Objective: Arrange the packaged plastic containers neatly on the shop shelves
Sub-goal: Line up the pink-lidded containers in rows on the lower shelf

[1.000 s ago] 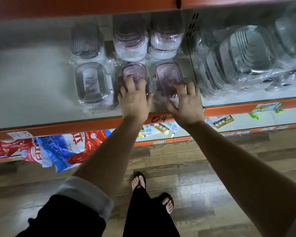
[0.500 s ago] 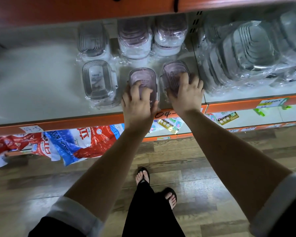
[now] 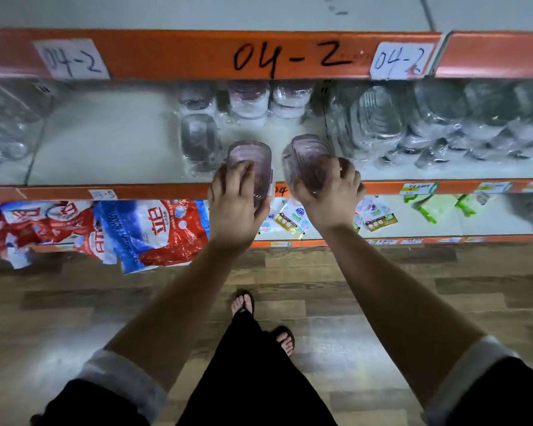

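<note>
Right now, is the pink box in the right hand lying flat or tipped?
Tipped. The right hand grips the pink box by its near end, and its lid slants to the left, not level.

glossy clear plastic wrap (image 3: 382,124) at two o'clock; pink translucent plastic containers (image 3: 249,155); matt white shelf (image 3: 105,142); wood-grain floor (image 3: 74,302), slightly shiny.
</note>
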`<action>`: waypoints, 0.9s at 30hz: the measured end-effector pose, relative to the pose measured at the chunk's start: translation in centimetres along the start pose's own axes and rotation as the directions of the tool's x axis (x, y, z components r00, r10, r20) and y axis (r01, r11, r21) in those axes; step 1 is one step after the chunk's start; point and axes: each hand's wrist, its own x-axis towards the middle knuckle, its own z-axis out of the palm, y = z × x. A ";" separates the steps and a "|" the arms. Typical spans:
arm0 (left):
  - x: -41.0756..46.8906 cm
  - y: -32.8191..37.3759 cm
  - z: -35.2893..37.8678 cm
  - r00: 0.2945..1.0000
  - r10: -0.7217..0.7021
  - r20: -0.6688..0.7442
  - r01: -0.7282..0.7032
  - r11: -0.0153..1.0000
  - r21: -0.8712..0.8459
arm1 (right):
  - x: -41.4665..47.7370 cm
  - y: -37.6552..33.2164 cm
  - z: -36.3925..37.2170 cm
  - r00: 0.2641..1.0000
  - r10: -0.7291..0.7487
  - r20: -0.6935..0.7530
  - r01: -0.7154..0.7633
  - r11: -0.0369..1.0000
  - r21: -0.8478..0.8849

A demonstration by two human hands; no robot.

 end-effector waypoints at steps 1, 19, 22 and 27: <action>-0.8 0.5 -0.9 1.000 0.004 -0.006 -0.004 1.000 0.001 | -0.8 -0.2 -1.0 1.000 -0.017 -0.009 0.017 0.999 0.031; -6.5 4.9 -16.0 0.941 0.180 -0.285 -0.154 0.982 0.112 | -6.4 -5.8 -15.8 0.896 -0.282 -0.342 0.404 0.838 0.367; -4.6 4.5 -18.2 0.927 0.182 -0.329 -0.155 0.982 0.107 | -4.6 -7.8 -17.3 0.851 -0.310 -0.423 0.464 0.822 0.331; -0.2 1.8 -21.5 0.953 0.150 -0.262 -0.120 0.985 0.125 | -0.7 -10.9 -18.5 0.847 -0.393 -0.358 0.496 0.826 0.268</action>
